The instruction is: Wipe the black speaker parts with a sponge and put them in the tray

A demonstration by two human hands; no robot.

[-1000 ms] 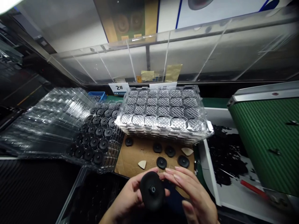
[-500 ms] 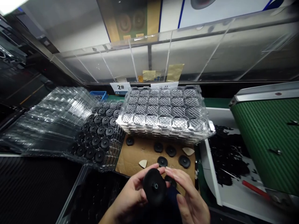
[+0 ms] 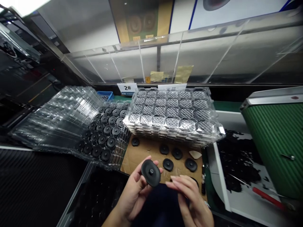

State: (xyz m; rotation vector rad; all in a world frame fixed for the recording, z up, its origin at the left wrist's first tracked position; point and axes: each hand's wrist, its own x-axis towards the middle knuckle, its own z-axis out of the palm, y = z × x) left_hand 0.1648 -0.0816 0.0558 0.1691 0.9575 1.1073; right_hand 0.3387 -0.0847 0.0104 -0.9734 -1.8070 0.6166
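Note:
My left hand (image 3: 135,193) is closed around the edge of a black rounded disc (image 3: 155,177) with a small raised hub at its centre, tilted so that its face shows. To its right, apart from the disc, is my right hand (image 3: 189,198), its fingers stretched out and the thumb separate; nothing shows in it. Beyond the hands, several similar black discs lie on a brown cardboard sheet (image 3: 142,154), among them one disc (image 3: 168,164) close to my left fingertips. A whitish wedge-shaped piece (image 3: 195,154) rests at the sheet's right side.
Clear plastic trays (image 3: 172,121) are stacked behind the cardboard. Left of them, a tray of black discs (image 3: 102,139) adjoins more clear trays (image 3: 54,121). On the right stand a white bin (image 3: 221,179) with black scraps, a red-handled tool (image 3: 267,197) and a green ribbed belt (image 3: 274,138).
My hands have moved apart; the right hand is off the disc, while the left has carried it slightly up and left. The whitish piece near my left fingers is out of sight. The view has shifted.

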